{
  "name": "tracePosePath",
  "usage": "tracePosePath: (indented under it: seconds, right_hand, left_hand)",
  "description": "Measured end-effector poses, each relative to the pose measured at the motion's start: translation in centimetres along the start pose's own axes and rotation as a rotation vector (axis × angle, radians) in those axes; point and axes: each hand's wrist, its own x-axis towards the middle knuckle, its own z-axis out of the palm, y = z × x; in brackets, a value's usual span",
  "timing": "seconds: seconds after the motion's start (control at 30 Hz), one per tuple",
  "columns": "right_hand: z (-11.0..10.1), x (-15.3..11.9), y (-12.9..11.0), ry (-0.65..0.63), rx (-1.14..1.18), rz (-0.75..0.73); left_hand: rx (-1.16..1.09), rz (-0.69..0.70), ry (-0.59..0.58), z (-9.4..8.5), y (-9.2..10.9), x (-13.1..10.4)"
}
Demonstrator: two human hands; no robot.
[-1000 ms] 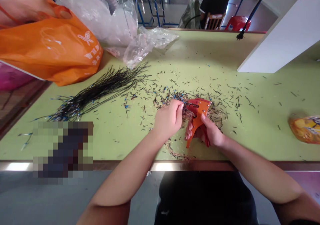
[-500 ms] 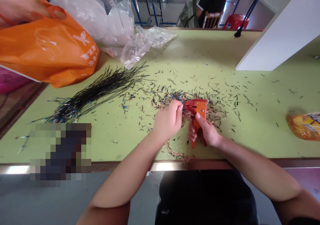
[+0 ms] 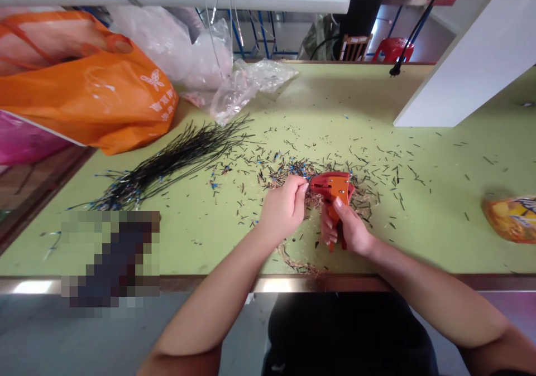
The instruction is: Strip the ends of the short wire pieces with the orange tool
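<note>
My right hand is wrapped round the handles of an orange and red hand tool, whose head points left. Just left of that head, my left hand is closed in a pinch; what it holds is too small to make out. Beneath and around the tool lies a pile of short black clippings with blue bits and thin coppery strands. A long bundle of black wires with blue and silvery ends rests to the left on the green table.
At the left stand an orange bag and clear plastic bags. A white panel rises at the right, beside a hanging black plug. An orange-yellow package lies far right. A blurred dark object sits front left. Behind is a person in black.
The whole view has shifted slightly, so the table appears lower. The handles of the tool look closer together in my right hand. My left hand stays at the tool's head.
</note>
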Motion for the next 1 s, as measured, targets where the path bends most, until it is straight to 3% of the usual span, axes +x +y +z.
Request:
tracePosePath:
  seconds: [0.1,0.23,0.3,0.4,0.47,0.7,0.87,1.0]
  right_hand:
    - [-0.7,-0.5,-1.5,0.002,0.022,-0.123]
    - [-1.7,-0.5,-4.3,0.366,0.146,-0.447]
    - [-1.8,-0.1,-4.6,0.433,0.112,-0.456]
    - [-1.5,0.4,-3.0,0.255,0.070,-0.320]
    - [-1.2,0.6,-1.6,0.142,0.053,-0.267]
    - [-1.1,0.7,0.9,0.072,0.014,-0.235]
    - [-1.3,1.1,1.7,0.167,0.057,-0.222]
    - [-1.2,0.9,1.7,0.218,0.087,-0.217]
  left_hand:
    - [-0.041,-0.003,0.119,-0.8,-1.0,0.5]
    - [-0.091,-0.144,0.485,-1.6,-2.9,1.4]
    - [-0.066,-0.151,0.424,-1.5,-2.9,1.4]
    - [-0.004,-0.086,0.245,-0.9,-1.8,0.8]
    - [0.045,-0.021,0.189,-0.6,-0.9,0.4]
    - [0.143,0.205,0.173,-0.2,0.3,0.0]
    - [0.151,0.361,0.213,0.5,0.9,-0.4]
    - [0.160,0.398,0.199,0.5,1.4,-0.5]
